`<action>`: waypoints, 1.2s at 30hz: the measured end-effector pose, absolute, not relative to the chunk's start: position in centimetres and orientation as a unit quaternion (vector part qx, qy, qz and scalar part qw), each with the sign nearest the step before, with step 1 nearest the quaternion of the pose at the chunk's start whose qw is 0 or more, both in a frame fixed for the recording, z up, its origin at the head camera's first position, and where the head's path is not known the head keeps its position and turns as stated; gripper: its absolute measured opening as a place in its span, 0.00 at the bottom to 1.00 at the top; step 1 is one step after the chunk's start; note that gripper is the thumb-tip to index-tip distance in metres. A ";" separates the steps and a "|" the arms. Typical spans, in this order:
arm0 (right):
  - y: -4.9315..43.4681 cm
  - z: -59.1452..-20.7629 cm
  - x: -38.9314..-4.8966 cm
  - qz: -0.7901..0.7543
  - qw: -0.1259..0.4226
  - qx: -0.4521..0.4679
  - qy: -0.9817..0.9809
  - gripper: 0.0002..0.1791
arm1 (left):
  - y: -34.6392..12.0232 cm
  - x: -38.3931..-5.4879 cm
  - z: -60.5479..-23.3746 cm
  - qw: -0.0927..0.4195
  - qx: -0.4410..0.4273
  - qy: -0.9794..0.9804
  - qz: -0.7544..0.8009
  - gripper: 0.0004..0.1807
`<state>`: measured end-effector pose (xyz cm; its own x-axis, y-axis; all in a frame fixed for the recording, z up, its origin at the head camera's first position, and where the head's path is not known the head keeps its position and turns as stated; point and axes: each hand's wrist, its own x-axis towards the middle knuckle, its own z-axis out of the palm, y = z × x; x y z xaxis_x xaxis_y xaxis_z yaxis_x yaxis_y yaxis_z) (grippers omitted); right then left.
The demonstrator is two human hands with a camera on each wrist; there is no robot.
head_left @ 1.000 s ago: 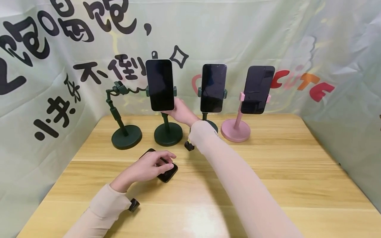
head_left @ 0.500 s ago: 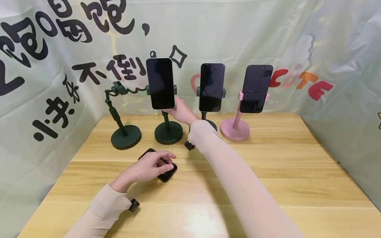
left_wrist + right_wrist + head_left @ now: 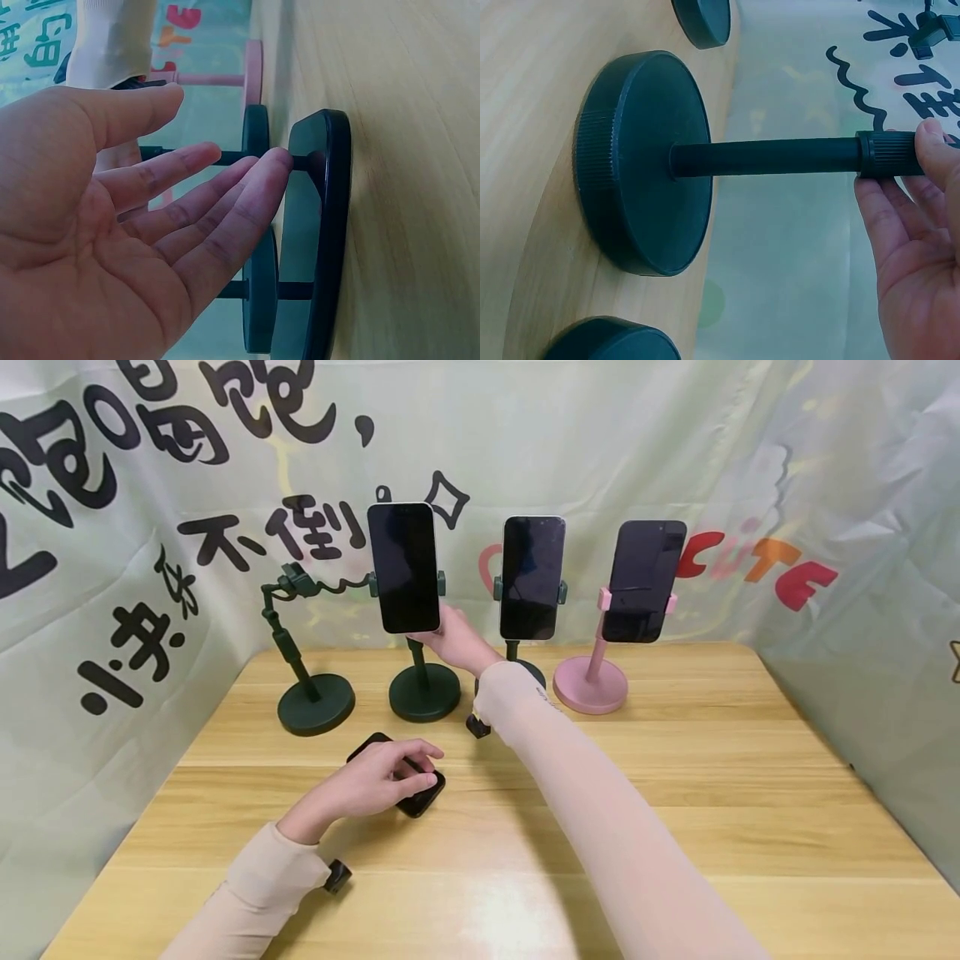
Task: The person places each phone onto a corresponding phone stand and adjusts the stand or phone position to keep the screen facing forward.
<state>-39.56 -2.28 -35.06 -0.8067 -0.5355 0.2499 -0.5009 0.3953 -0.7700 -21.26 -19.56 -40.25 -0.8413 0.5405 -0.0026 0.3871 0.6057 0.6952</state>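
My right hand (image 3: pixel 463 643) reaches behind the upright phone (image 3: pixel 405 568) in the second dark green phone stand from the left. In the right wrist view, its thumb and fingers grip the ribbed collar (image 3: pixel 889 154) at the top of the pole, above the round base (image 3: pixel 645 165). Nearer the front, my left hand (image 3: pixel 371 781) is over a black phone (image 3: pixel 423 802) lying flat on the table, partly hiding it. Its fingers look loosely extended in the left wrist view, with the fingertips close to the phone's edge (image 3: pixel 341 187); whether they touch I cannot tell.
A dark green stand with a jointed arm (image 3: pixel 315 703) stands left, holding no phone. Right of my right hand, another green stand holds a phone (image 3: pixel 532 578), and a pink stand (image 3: pixel 592 685) holds a tilted phone (image 3: pixel 645 581). A printed cloth (image 3: pixel 637 435) hangs behind the wooden table (image 3: pixel 712 777).
Both hands keep their places and their hold. Stands and phones appear slightly higher and further left in the head view, as the camera has shifted a little.
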 end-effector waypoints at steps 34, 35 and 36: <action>-2.5 -35.6 -39.6 -0.449 0.002 -0.314 0.836 0.16 | -19.6 -21.2 -40.2 0.114 0.253 0.893 0.354 0.18; -2.6 -35.6 -39.6 -0.451 0.003 -0.312 0.836 0.16 | -19.6 -21.2 -40.2 0.114 0.253 0.893 0.354 0.18; -2.6 -35.6 -39.6 -0.451 0.002 -0.311 0.837 0.16 | -19.6 -21.2 -40.2 0.114 0.253 0.893 0.354 0.18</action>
<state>-39.60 -2.55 -35.60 -0.8064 -0.5229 0.2764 -0.5185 0.4002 -0.7557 -21.22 -19.63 -40.17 -0.8458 0.5330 -0.0249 0.3713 0.6214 0.6899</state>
